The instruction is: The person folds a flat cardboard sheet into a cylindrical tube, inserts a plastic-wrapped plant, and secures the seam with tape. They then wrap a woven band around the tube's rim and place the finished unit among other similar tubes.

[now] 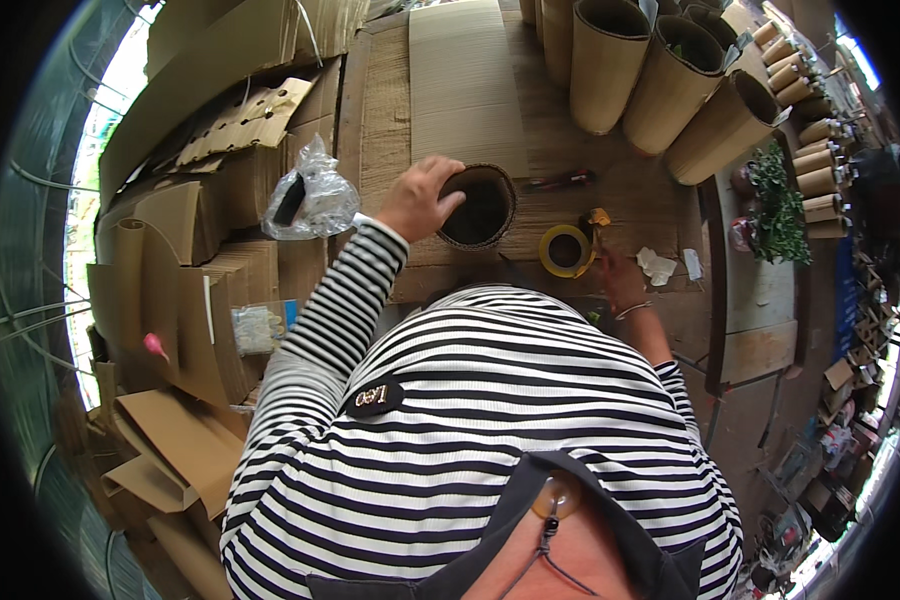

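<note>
An upright corrugated cardboard tube [484,206] stands before me, its dark hollow mouth facing up. My left hand [422,196] holds its left rim, with the thumb over the edge. To the tube's right lies a roll of yellow tape [544,251]. A small yellow-and-black object [597,218] is beside the roll. My right hand [621,276], blurred, is just right of the tape; whether its fingers hold anything is unclear. A red-and-black tool [566,180], perhaps a utility knife, lies beyond the tape.
Several tall cardboard tubes [607,75] stand at the far right. A flat corrugated sheet [465,82] lies ahead. At left are a clear plastic bag [319,199] and stacked cardboard [244,270]. Crumpled white paper [656,266] lies right of my hand, with leafy greens [776,202] farther right.
</note>
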A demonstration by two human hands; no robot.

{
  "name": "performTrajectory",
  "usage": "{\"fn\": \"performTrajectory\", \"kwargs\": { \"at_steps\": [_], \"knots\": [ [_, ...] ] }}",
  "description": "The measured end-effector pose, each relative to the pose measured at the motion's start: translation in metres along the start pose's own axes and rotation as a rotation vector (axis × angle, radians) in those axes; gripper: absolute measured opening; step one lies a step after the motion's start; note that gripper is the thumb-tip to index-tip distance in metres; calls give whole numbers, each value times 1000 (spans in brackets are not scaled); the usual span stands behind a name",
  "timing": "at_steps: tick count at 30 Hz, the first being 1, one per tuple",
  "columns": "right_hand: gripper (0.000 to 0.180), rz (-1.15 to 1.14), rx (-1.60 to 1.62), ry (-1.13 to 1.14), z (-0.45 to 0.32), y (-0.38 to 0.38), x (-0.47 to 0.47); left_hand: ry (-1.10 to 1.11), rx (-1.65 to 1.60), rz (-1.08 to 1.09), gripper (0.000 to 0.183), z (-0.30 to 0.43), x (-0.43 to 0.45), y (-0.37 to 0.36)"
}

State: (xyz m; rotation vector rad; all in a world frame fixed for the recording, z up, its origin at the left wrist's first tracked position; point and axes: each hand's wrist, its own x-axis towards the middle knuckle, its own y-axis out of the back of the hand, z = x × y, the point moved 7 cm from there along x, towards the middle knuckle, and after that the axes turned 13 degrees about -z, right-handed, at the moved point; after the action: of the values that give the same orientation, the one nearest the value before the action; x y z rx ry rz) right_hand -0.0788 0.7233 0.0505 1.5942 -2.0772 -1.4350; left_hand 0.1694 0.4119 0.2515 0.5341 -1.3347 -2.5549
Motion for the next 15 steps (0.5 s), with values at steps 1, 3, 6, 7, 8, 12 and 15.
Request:
{"fn": "performTrajectory", "kwargs": {
  "at_steps": [1, 3, 6, 7, 8, 12, 15],
  "knots": [
    [43, -50, 45, -20, -15, -5, -9, -8, 60, -23, 51, -2, 13, 5],
    [47, -168, 107, -104, -42, -13, -24, -189, 127, -38, 38, 8, 38, 12],
    [55, -82, 289, -11, -87, 1, -46, -355, 218, -226, 28, 22, 61, 2],
    [56, -57, 281, 32, -99, 8, -51, -384, 245, -324, 28, 25, 65, -5],
    [57, -52, 278, 37, -108, 12, -57, -416, 266, -373, 33, 29, 67, -9],
    [61, 27, 294, -60, -138, 23, -84, -122, 268, -310, 37, 8, 75, -5],
    [62, 68, 227, -131, -168, 33, -102, 40, 90, -179, 36, -18, 69, 1]
  ]
}}
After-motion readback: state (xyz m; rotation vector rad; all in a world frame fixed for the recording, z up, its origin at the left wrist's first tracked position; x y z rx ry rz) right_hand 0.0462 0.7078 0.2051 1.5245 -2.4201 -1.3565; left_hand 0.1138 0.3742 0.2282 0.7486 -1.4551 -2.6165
